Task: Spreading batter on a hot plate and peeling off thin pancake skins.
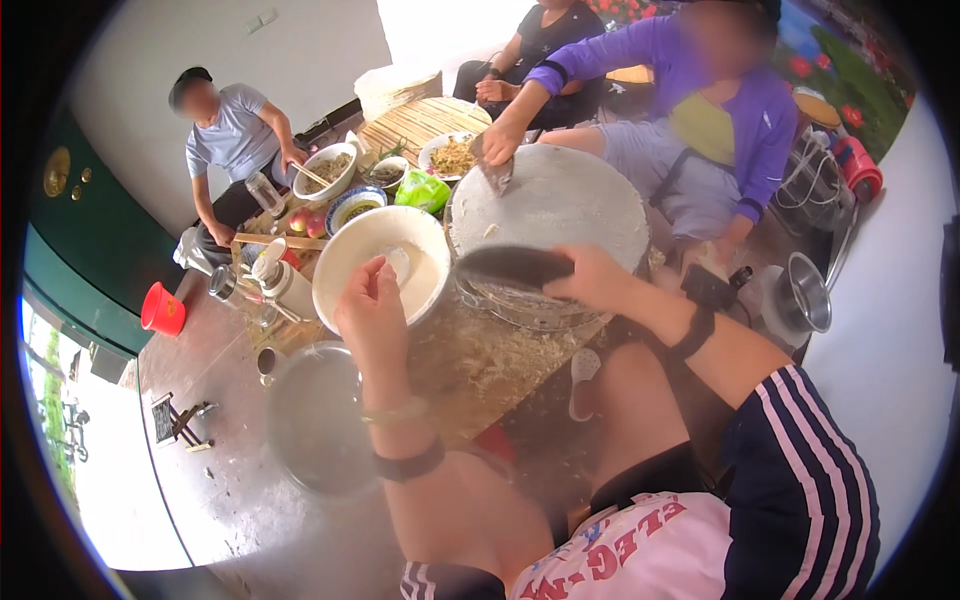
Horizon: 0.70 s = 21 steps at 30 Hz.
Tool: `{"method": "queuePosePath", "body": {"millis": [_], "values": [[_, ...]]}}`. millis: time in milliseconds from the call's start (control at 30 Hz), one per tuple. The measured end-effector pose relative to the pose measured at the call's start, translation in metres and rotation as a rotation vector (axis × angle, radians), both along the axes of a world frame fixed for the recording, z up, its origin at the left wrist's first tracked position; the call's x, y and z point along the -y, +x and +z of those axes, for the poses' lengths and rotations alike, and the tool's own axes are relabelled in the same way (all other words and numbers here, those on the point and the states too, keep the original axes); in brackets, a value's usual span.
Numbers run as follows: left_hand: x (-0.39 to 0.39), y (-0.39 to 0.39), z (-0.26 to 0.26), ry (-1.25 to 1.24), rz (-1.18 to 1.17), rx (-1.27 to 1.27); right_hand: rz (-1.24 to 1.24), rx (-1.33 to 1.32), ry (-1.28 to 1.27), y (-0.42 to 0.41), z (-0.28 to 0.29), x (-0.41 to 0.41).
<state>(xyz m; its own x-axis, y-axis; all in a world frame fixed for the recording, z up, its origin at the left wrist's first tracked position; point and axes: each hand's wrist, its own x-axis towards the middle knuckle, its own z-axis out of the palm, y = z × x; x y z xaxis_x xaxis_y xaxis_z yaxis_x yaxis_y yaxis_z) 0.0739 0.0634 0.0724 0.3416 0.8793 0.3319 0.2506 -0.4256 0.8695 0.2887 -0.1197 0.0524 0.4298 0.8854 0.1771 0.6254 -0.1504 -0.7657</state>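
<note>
A round griddle (559,202) is covered by a thin layer of pale batter. My right hand (589,281) grips a dark, flat scraper (514,268), blurred, over the griddle's near edge. Over the near rim of a large white bowl (330,262) of pale batter is my left hand (371,307), its fingers bent together near the whitish end of a ladle or scoop (395,264) in the bowl; whether it holds the handle is hard to tell. Across the griddle, a person's hand (504,142) holds a brown scraper (495,171) against the far left of the batter layer.
A large metal basin (319,427) stands left of my left forearm. Bowls of food, a green plastic bag (422,191), a glass jar (265,193) and a white thermos (283,283) crowd the wooden table (480,375). A person in purple (772,142) sits opposite; two more people sit farther back.
</note>
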Motion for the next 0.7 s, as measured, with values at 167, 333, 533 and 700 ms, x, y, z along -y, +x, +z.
{"method": "queuePosePath", "body": {"millis": [167, 333, 533, 700], "values": [[-0.01, 0.002, 0.001, -0.014, 0.014, -0.04, -0.09, 0.053, -0.011, 0.076, 0.017, -0.105], [-0.017, -0.003, 0.002, -0.04, 0.042, -0.132, -0.225, 0.398, -0.162, 0.145, -0.003, -0.195], [-0.014, -0.002, -0.004, 0.034, 0.036, -0.17, -0.397, 0.43, -0.373, 0.203, -0.028, -0.203], [-0.019, -0.014, 0.002, -0.004, 0.069, -0.183, -0.454, 0.51, -0.368, 0.178, -0.025, -0.202]]}}
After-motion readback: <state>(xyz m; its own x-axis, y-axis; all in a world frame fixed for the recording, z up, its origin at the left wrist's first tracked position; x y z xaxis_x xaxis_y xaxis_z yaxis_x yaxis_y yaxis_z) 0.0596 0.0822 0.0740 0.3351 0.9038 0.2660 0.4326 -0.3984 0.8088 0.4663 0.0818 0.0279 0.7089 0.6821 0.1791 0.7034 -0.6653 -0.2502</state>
